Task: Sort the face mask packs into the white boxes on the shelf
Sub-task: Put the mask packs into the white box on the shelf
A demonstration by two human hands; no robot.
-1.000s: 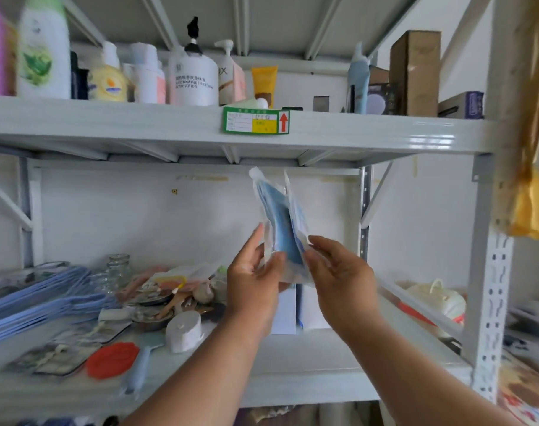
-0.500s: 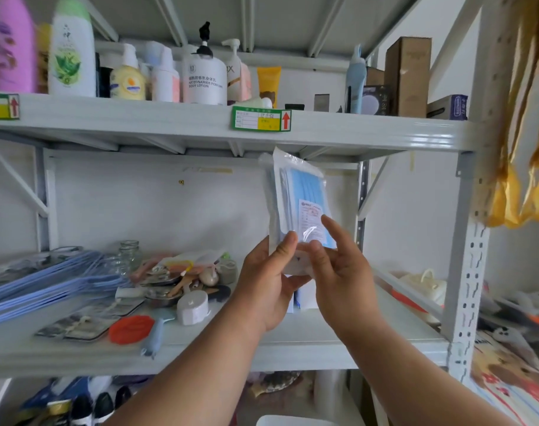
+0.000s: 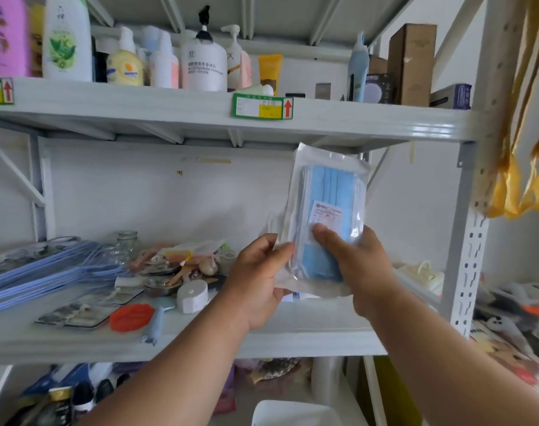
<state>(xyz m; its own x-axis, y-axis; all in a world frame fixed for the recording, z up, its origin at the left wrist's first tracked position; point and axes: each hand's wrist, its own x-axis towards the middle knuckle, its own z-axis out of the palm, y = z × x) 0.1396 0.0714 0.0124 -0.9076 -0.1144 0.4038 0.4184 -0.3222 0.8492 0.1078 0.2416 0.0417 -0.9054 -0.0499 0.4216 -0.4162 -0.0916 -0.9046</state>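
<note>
Left hand (image 3: pixel 259 281) and right hand (image 3: pixel 358 272) each grip the upright mask pack (image 3: pixel 329 216).

Left hand (image 3: pixel 259 275), right hand (image 3: pixel 358 265) raised, fingers pinching.

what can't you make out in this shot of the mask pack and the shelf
- White boxes: head view, almost wholly hidden behind the left hand, right hand and mask pack.
- Pack label: print too small to read.
- Pink bottle: blurred, cut off by the left edge.
- White tub: cut off by the bottom edge.
</note>
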